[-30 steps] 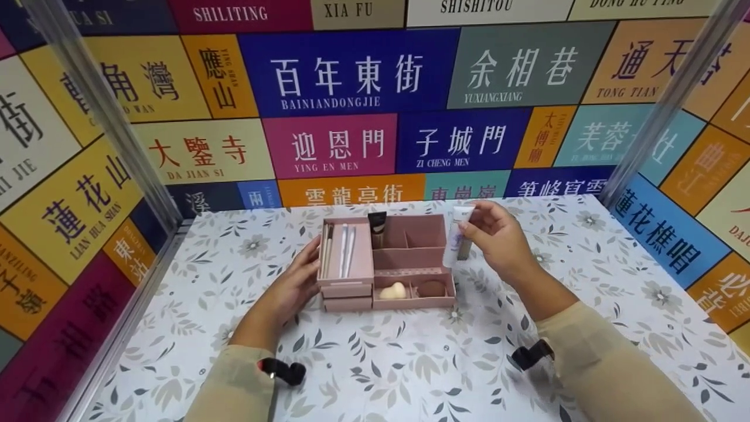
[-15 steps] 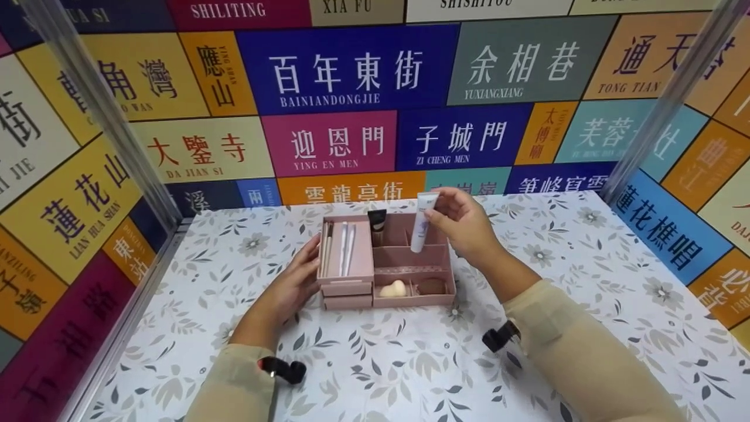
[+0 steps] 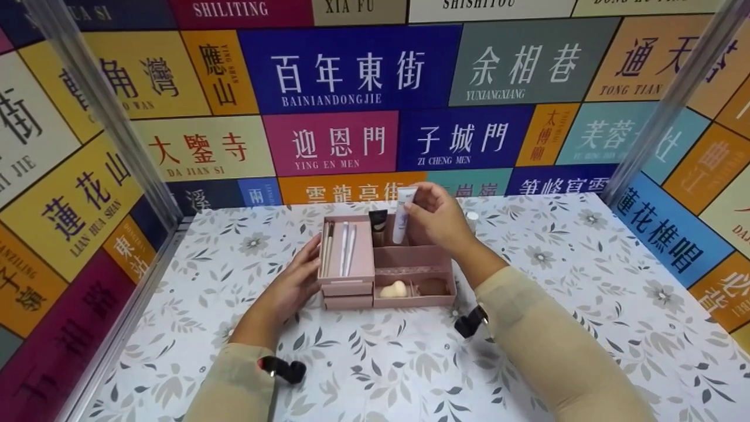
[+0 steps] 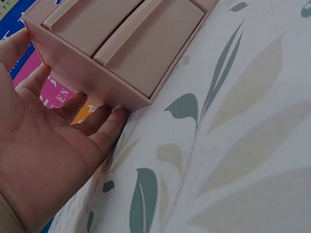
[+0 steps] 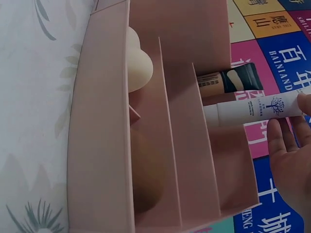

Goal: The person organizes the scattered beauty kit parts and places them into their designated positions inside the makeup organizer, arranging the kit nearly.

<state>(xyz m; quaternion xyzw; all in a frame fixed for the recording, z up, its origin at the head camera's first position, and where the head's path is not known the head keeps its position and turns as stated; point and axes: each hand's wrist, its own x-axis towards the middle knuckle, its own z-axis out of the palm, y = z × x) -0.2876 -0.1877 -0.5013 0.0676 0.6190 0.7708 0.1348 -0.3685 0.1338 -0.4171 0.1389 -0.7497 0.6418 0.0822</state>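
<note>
My right hand (image 3: 440, 220) pinches a slim white squeeze tube (image 3: 402, 220) near its upper, flat end. In the right wrist view, the tube's capped end (image 5: 212, 115) dips into the rear compartment of a pink cosmetics organizer (image 3: 413, 300). Beside it in that row stands a black-and-beige tube (image 5: 226, 82). Against the organizer's left wall lies my left hand (image 3: 297, 286); the left wrist view shows its fingertips (image 4: 116, 116) touching that wall, fingers spread and slightly bent.
Slender brushes (image 3: 327, 252) and white pens (image 3: 347, 249) lie on the organizer's left top. Its front compartments hold a cream sponge (image 3: 394, 290) and a brown rounded item (image 3: 432, 287). A small white-topped object (image 3: 472, 218) stands behind my right wrist on the floral tabletop (image 3: 539, 255).
My right hand has carried the white tube leftward from the organizer's right side to its rear compartment, beside the black-and-beige tube. My left hand has stayed in place.
</note>
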